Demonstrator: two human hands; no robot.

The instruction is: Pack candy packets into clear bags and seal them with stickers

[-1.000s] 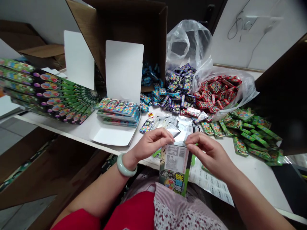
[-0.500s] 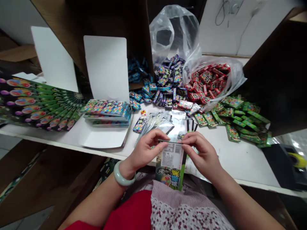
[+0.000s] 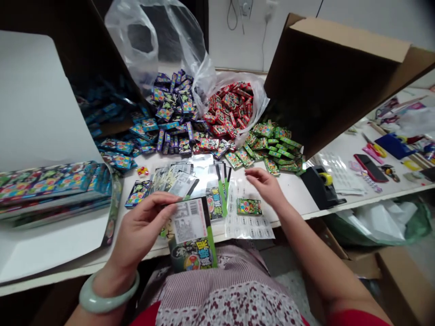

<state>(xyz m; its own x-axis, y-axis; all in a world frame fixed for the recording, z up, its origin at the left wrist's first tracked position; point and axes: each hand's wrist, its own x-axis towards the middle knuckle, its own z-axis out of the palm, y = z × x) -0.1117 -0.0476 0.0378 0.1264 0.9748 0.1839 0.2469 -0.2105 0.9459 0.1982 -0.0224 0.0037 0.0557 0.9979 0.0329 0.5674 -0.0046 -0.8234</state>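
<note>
My left hand [image 3: 141,228] pinches the top edge of a printed packet [image 3: 192,231], which hangs over my lap at the table's front edge. My right hand [image 3: 267,185] has its fingers apart and holds nothing. It hovers above a sticker sheet [image 3: 251,227] with round labels, on which a small green box [image 3: 249,207] lies. Between my hands, more flat packets [image 3: 215,203] lie fanned out on the table. A purple box [image 3: 137,194] sits left of them, beside a small red and yellow piece [image 3: 142,171].
Behind are heaps of blue boxes [image 3: 117,146], purple boxes [image 3: 166,111], red boxes [image 3: 231,102] in a plastic bag, and green boxes [image 3: 278,145]. An open display box [image 3: 81,240] stands left. A tape dispenser [image 3: 321,185] and phone [image 3: 370,167] lie right.
The view has turned right. My right hand has let go of the packet and moved away to the right, while my left hand still holds it. The green box and sticker sheet now show.
</note>
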